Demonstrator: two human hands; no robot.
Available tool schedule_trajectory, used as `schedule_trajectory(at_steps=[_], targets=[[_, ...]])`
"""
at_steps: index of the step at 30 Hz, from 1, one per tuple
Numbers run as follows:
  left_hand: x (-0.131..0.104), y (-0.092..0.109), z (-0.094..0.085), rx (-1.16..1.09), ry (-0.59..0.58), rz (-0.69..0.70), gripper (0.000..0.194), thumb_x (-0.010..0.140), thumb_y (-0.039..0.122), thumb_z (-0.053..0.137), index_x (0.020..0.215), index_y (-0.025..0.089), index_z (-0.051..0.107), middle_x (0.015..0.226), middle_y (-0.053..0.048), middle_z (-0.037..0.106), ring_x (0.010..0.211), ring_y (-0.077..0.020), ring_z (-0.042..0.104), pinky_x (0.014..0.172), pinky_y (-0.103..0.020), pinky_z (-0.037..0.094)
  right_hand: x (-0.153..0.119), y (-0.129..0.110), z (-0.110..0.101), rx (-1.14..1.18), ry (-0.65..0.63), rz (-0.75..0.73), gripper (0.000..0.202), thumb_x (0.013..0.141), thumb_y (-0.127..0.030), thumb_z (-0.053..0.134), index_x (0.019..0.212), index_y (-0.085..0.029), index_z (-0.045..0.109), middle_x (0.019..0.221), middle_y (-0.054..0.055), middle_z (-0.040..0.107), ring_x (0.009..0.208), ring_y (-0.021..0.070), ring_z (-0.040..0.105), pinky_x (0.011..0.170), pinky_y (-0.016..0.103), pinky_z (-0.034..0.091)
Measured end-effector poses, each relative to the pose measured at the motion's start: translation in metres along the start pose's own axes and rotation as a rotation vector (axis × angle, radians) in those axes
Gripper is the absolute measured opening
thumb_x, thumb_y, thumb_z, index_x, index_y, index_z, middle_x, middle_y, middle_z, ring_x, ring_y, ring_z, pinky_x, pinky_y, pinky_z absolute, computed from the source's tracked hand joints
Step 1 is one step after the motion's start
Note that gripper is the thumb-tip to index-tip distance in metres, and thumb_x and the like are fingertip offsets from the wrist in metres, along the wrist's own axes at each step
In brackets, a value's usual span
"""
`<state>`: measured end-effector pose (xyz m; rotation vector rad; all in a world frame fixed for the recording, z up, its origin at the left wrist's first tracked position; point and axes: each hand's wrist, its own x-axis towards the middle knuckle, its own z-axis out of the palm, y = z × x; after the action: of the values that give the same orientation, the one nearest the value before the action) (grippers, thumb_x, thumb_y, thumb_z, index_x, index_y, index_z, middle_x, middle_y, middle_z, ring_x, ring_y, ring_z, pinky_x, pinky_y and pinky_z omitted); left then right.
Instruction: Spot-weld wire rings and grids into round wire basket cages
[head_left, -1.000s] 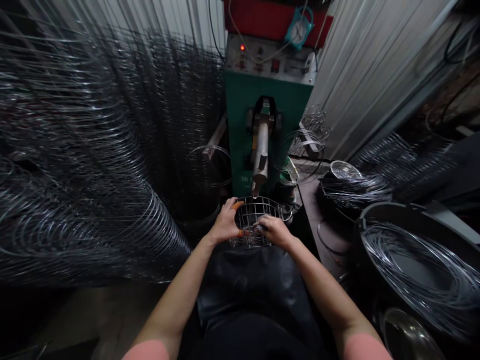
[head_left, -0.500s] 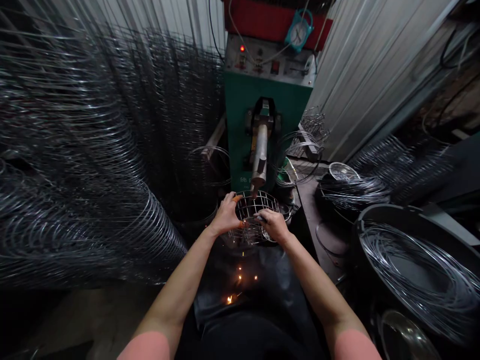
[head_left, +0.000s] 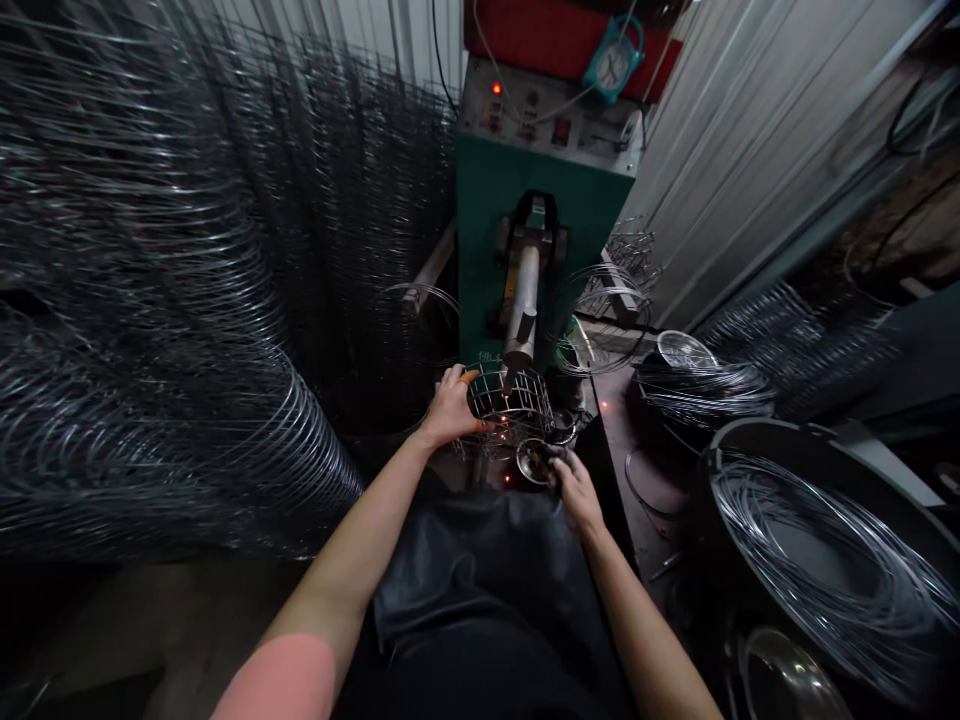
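Note:
My left hand (head_left: 450, 408), with orange covers on its thumb and a finger, grips the left side of a round wire basket (head_left: 491, 388). The basket sits under the tip of a thick metal electrode arm (head_left: 523, 310) on a green welding machine (head_left: 480, 220). My right hand (head_left: 576, 488) is apart from the basket, lower and to its right. Its fingers are closed at the edge of a small round shiny dish (head_left: 533, 462). Something dark shows at those fingertips, too blurred to name. A few small orange sparks glow near the basket's lower side.
Tall stacks of wire rings (head_left: 180, 330) fill the left. On the right, a large black tub (head_left: 720, 440) holds loose wire rings, and more rings (head_left: 697, 390) lie on a dark container behind it. A turquoise clock (head_left: 613, 62) hangs on the machine. A black apron (head_left: 480, 570) covers my lap.
My right hand has left the basket and moved down and right to the small dish. My left hand keeps its hold on the basket. The sparks over the apron have gone.

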<state>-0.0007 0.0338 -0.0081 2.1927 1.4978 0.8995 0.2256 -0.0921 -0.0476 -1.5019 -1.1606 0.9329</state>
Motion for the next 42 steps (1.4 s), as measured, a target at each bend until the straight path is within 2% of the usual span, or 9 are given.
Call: schedule_trajectory(at_steps=[8, 13, 16, 19, 24, 29, 35, 38, 42], targets=[[0.022, -0.003, -0.005, 0.015, 0.009, -0.059, 0.09, 0.041, 0.041, 0.086, 0.12, 0.018, 0.05, 0.117, -0.01, 0.047, 0.116, -0.0319, 0.044, 0.098, -0.046, 0.042, -0.064, 0.077, -0.017, -0.012, 0.242, 0.089, 0.028, 0.076, -0.045, 0.053, 0.091, -0.022, 0.054, 0.084, 0.006, 0.062, 0.078, 0.0201, 0.061, 0.074, 0.035, 0.05], [0.016, -0.005, -0.009, -0.008, -0.059, -0.075, 0.1, 0.045, 0.046, 0.084, 0.13, 0.017, 0.042, 0.136, -0.018, 0.037, 0.129, -0.0368, 0.034, 0.104, -0.054, 0.031, -0.043, 0.07, -0.037, 0.559, 0.301, 0.314, 0.027, 0.068, -0.039, 0.065, 0.088, -0.022, 0.057, 0.064, -0.003, 0.049, 0.051, 0.0115, 0.051, 0.042, 0.023, 0.044], [-0.003, -0.021, -0.007, -0.055, -0.128, -0.135, 0.126, 0.045, 0.051, 0.084, 0.144, 0.019, 0.013, 0.15, -0.025, 0.01, 0.139, -0.0411, 0.008, 0.104, -0.068, 0.012, -0.032, 0.06, -0.05, 0.761, 0.209, 0.434, 0.025, 0.062, -0.029, 0.07, 0.084, -0.021, 0.06, 0.063, -0.004, 0.048, 0.051, 0.01, 0.05, 0.042, 0.022, 0.045], [-0.024, -0.042, 0.001, -0.156, -0.16, -0.202, 0.139, 0.043, 0.05, 0.085, 0.145, 0.021, -0.006, 0.15, -0.028, -0.001, 0.139, -0.0405, -0.001, 0.103, -0.069, 0.009, -0.032, 0.053, -0.054, 0.815, 0.174, 0.472, 0.025, 0.062, -0.029, 0.072, 0.084, -0.022, 0.062, 0.065, -0.003, 0.052, 0.055, 0.0104, 0.053, 0.046, 0.022, 0.048], [-0.036, -0.062, 0.023, -0.284, -0.006, -0.167, 0.135, 0.044, 0.049, 0.085, 0.145, 0.02, 0.0, 0.151, -0.025, 0.006, 0.14, -0.0354, 0.007, 0.11, -0.056, 0.016, -0.046, 0.06, -0.043, 0.42, 0.28, 0.3, 0.029, 0.067, -0.038, 0.071, 0.092, -0.023, 0.066, 0.072, -0.001, 0.061, 0.053, 0.0111, 0.053, 0.048, 0.024, 0.046], [-0.038, -0.063, 0.029, -0.385, 0.173, -0.171, 0.108, 0.054, 0.051, 0.08, 0.138, 0.016, 0.021, 0.141, -0.019, 0.035, 0.133, -0.0288, 0.034, 0.109, -0.044, 0.03, -0.067, 0.076, -0.04, -0.143, 0.065, 0.027, 0.017, 0.07, -0.037, 0.065, 0.081, -0.026, 0.07, 0.087, 0.006, 0.069, 0.086, 0.0256, 0.063, 0.081, 0.04, 0.048], [-0.064, -0.037, -0.003, -0.221, 0.095, -0.003, 0.1, 0.049, 0.046, 0.083, 0.13, 0.016, 0.033, 0.141, -0.019, 0.036, 0.132, -0.0311, 0.035, 0.109, -0.046, 0.029, -0.055, -0.012, -0.041, -0.247, -0.246, -0.06, 0.021, 0.074, -0.034, 0.059, 0.087, -0.021, 0.069, 0.083, 0.004, 0.068, 0.081, 0.0212, 0.063, 0.076, 0.033, 0.048], [-0.072, -0.01, -0.015, -0.035, -0.056, 0.1, 0.097, 0.046, 0.041, 0.084, 0.128, 0.016, 0.039, 0.143, -0.02, 0.033, 0.135, -0.0361, 0.028, 0.111, -0.053, 0.021, -0.034, -0.065, -0.024, -0.239, -0.548, -0.078, 0.02, 0.072, -0.031, 0.062, 0.084, -0.018, 0.071, 0.085, 0.004, 0.069, 0.082, 0.0195, 0.062, 0.076, 0.029, 0.046], [-0.072, 0.02, -0.025, 0.132, -0.202, 0.162, 0.093, 0.047, 0.035, 0.083, 0.13, 0.017, 0.042, 0.145, -0.02, 0.032, 0.135, -0.0393, 0.025, 0.11, -0.058, 0.016, -0.009, -0.092, 0.006, -0.272, -0.698, -0.047, 0.017, 0.069, -0.03, 0.067, 0.077, -0.015, 0.071, 0.067, -0.002, 0.064, 0.066, 0.0137, 0.057, 0.064, 0.023, 0.043]])
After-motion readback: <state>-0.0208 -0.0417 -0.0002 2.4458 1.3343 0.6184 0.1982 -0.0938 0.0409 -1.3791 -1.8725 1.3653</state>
